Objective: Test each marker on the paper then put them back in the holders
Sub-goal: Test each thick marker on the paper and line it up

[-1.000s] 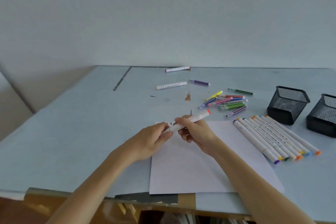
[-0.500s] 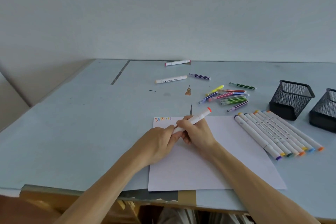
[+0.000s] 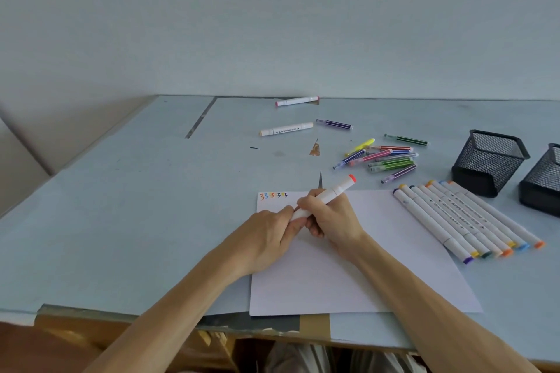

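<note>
A white marker with an orange-red cap end is held over the upper part of the paper, tilted so that the capped end points up and away to the right. The right hand is curled around the middle of its barrel, and the lower end is pinched by the fingers of the left hand; the two hands are pressed close together on the marker. Whether the tip at the lower end is capped cannot be told, as it is hidden by the fingers. Small coloured test marks are seen in the paper's far left corner, just beyond the hands. A row of white markers is laid side by side at the paper's right edge, well apart from the hands. Two black mesh holders are stood at the far right of the bench. A loose heap of thin coloured pens is spread beyond the paper, and two more white markers lie farther back.
</note>
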